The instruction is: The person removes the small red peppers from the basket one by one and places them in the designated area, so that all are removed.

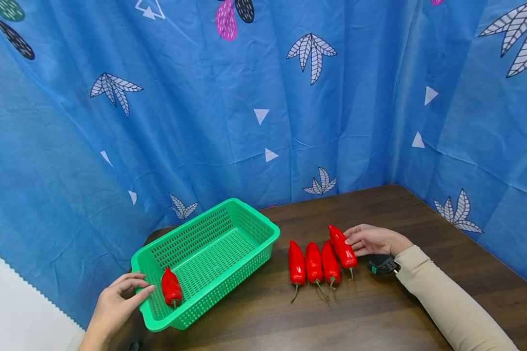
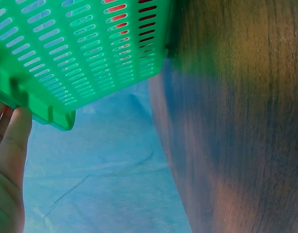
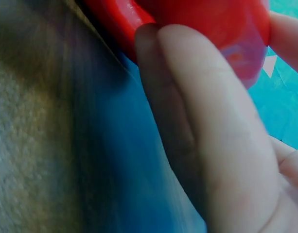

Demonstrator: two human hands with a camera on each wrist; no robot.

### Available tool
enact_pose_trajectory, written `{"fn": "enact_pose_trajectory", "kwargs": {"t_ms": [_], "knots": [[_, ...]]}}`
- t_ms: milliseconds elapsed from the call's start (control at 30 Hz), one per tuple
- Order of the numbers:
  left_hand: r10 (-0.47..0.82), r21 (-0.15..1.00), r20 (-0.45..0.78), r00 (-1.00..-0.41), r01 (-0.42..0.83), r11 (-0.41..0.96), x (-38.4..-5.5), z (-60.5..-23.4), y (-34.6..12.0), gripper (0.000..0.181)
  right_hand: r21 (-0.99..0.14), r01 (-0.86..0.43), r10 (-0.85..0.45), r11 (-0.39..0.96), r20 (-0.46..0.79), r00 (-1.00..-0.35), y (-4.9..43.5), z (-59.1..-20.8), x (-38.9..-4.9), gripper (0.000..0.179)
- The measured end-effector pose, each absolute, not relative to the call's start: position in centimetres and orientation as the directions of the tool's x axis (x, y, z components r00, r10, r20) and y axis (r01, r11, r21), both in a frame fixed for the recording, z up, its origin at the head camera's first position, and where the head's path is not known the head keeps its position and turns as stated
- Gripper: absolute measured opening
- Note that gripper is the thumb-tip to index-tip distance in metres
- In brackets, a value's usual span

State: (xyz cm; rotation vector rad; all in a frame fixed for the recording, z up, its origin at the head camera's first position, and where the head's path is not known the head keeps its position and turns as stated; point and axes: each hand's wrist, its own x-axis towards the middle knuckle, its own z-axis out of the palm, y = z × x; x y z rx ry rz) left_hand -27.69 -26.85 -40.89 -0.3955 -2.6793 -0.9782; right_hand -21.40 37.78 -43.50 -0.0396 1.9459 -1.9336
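Observation:
A green plastic basket point(image 1: 228, 273) with slotted walls stands on the left of the table, with one red pepper point(image 1: 171, 287) lying inside its near left end. My left hand point(image 1: 120, 300) holds the rim at that end; the left wrist view shows a digit against the rim's underside. On the right, my right hand point(image 1: 371, 241) pinches a red pepper point(image 1: 342, 247), the rightmost of a row. In the right wrist view, fingers lie on both sides of this pepper point(image 3: 212, 19). Beside it are three more red peppers, the left point(image 1: 296, 263), middle point(image 1: 314, 262) and right point(image 1: 330, 263), stems toward me.
The dark wooden table point(image 1: 263, 312) runs back to a blue patterned curtain point(image 1: 228, 122), which also hangs along the right side. A white scallop-edged cloth point(image 1: 17, 302) shows at the lower left. A black band point(image 1: 382, 264) is on my right wrist.

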Motion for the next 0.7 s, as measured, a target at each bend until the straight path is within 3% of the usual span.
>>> {"fn": "enact_pose_trajectory", "kwargs": {"t_ms": [300, 700], "knots": [[0.16, 0.584, 0.325, -0.932, 0.331, 0.741, -27.84, -40.98, -27.01, 0.024, -0.953, 0.282, -0.23, 0.11, -0.3, -0.926, 37.51, -43.82, -21.64, 0.055], [0.168, 0.576, 0.338, -0.926, 0.345, 0.742, -27.88, -40.89, -26.97, 0.022, -0.941, 0.296, -0.216, 0.165, -0.327, -0.92, 37.26, -43.97, -21.85, 0.044]]}}
